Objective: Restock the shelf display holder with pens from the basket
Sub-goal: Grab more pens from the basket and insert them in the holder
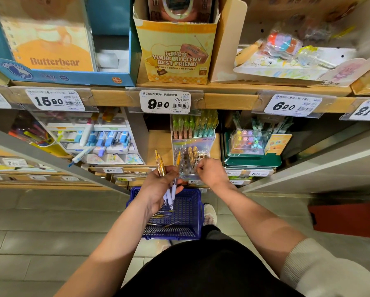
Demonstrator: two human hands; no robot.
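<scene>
One blue plastic mesh basket [188, 207] sits on the floor beneath both hands, loose pens [161, 216] inside. Just beyond the knuckles stands the clear perforated plastic display holder [189, 160], partly filled. The left hand [158, 186] clutches several yellow-topped, white-barrelled pens [161, 167], likely as ready supply; the right hand [212, 171] curls at the holes, its contents unclear.

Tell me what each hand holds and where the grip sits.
The left hand grips a bunch of pens around their middles, yellow tops up. The right hand is curled at the display holder; whether it pinches a pen cannot be told.
</scene>
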